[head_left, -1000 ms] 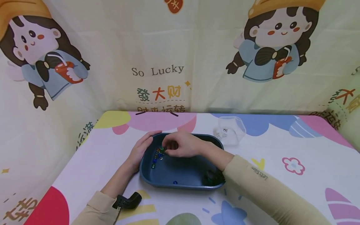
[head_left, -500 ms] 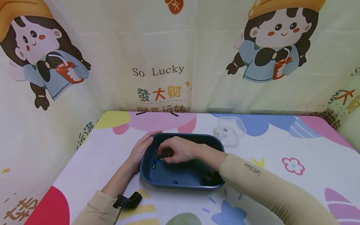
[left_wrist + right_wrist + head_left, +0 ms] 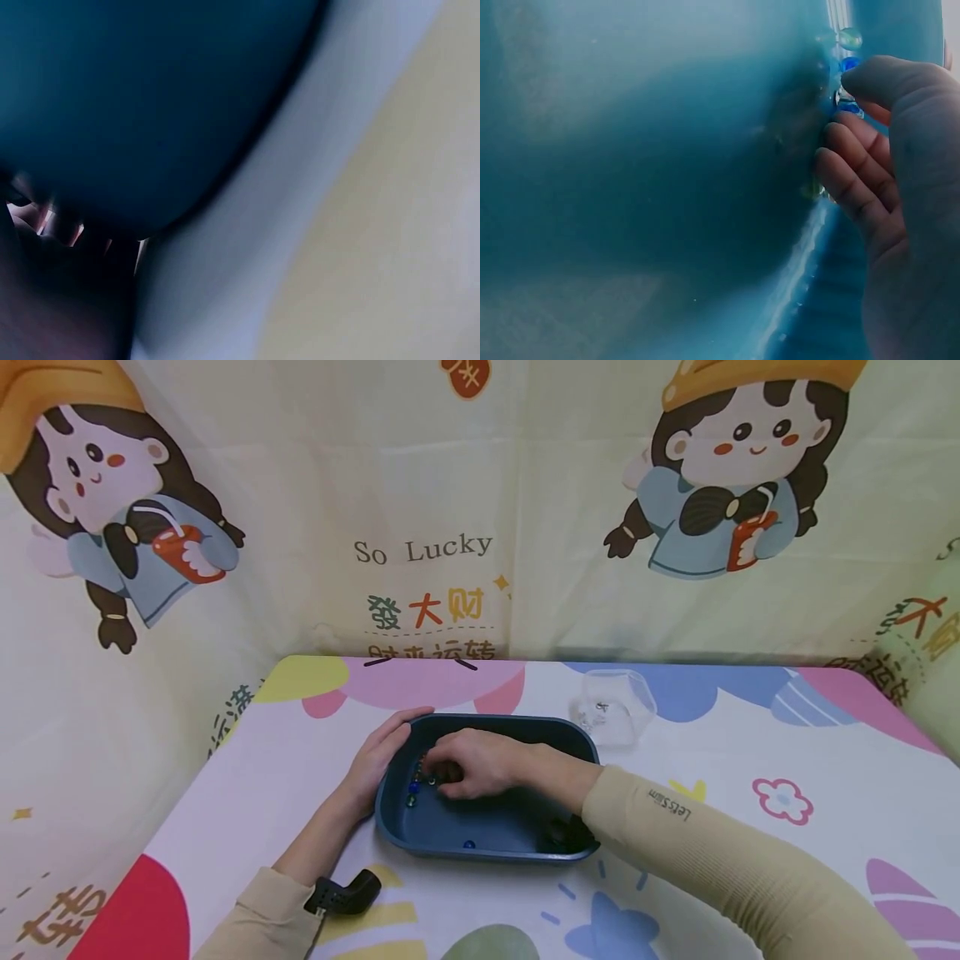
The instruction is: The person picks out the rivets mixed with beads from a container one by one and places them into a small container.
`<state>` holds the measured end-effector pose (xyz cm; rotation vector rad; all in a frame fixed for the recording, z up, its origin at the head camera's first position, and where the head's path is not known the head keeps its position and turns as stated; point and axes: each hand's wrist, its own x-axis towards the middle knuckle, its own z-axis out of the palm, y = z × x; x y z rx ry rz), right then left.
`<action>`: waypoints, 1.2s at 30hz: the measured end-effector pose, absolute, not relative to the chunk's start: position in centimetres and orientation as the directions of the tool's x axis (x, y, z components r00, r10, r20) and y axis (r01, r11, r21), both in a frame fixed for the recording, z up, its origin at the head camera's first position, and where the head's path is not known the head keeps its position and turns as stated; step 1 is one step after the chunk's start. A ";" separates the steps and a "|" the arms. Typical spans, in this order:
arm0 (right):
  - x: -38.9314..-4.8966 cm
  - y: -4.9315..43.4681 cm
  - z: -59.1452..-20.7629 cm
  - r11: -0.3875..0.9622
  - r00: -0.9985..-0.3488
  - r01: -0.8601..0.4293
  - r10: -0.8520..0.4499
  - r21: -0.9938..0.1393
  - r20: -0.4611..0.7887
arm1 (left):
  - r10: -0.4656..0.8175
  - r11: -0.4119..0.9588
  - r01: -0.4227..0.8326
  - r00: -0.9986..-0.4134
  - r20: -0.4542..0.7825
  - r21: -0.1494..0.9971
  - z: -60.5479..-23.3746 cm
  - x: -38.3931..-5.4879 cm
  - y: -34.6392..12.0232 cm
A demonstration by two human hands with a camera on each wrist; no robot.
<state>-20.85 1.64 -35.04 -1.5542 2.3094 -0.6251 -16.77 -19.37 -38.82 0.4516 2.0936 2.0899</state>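
Note:
A dark blue tray (image 3: 487, 857) with raised walls and rounded corners lies on the table. My left hand (image 3: 372, 766) rests along its left outer wall, fingers stretched towards the far corner. Inside, my right hand (image 3: 476, 762) reaches down to the left end, thumb and fingers curled about a blue glass marble (image 3: 850, 110). Other small marbles lie in a line by that wall, among them a blue marble (image 3: 413, 787) and a green marble (image 3: 411, 802). A lone blue marble (image 3: 469, 844) sits near the front wall. The right palm's inside is hidden.
Behind the tray's right corner stands a clear plastic box (image 3: 617, 708) with small shiny bits in it. A patterned cloth covers the table (image 3: 712, 743), and a printed curtain (image 3: 555, 510) hangs behind. A black wrist device (image 3: 345, 893) sticks out from the left sleeve.
Over the first half second my right hand moved slightly left and nearer the front, covering part of the marble line. Since then it has barely shifted. The left hand keeps its place.

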 end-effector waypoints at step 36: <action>-20.6 2.2 -34.2 0.387 -0.374 -0.798 -0.919 -0.462 -0.125 | 0.305 -0.010 0.094 -0.948 0.093 0.995 -38.7 -16.7 -19.2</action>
